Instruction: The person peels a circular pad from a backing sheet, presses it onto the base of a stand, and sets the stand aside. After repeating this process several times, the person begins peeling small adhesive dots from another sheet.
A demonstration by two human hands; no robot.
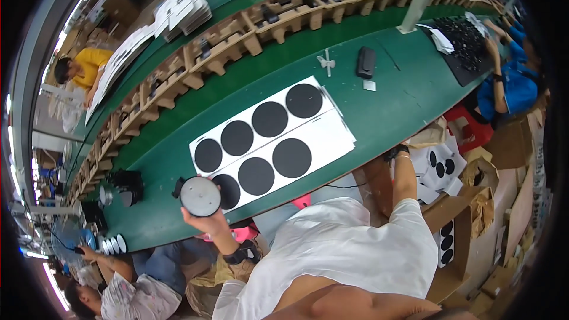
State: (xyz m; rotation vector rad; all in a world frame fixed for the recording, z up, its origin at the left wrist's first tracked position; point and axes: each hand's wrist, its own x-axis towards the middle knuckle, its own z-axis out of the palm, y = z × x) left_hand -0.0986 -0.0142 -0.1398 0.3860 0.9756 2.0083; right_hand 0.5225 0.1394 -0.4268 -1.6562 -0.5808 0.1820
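My left hand [208, 223] is closed around a round grey disc-shaped device [201, 197] with a dark part on its side. It is raised over the near edge of the green table, beside white sheets [323, 136] bearing two rows of large black circles. The device partly covers the nearest-left circle [227, 191]. My right hand [398, 153] reaches down at the table's right edge, by an open cardboard box [376, 185]. It looks dark there, and its fingers cannot be made out.
Beyond the sheets lie a black case [365, 62], a small white square [369, 86] and a pale cross-shaped piece [325, 62]. Cardboard trays [222, 41] line the far side. Dark parts [126, 186] and white discs [114, 244] stand at left. Other people work left and right.
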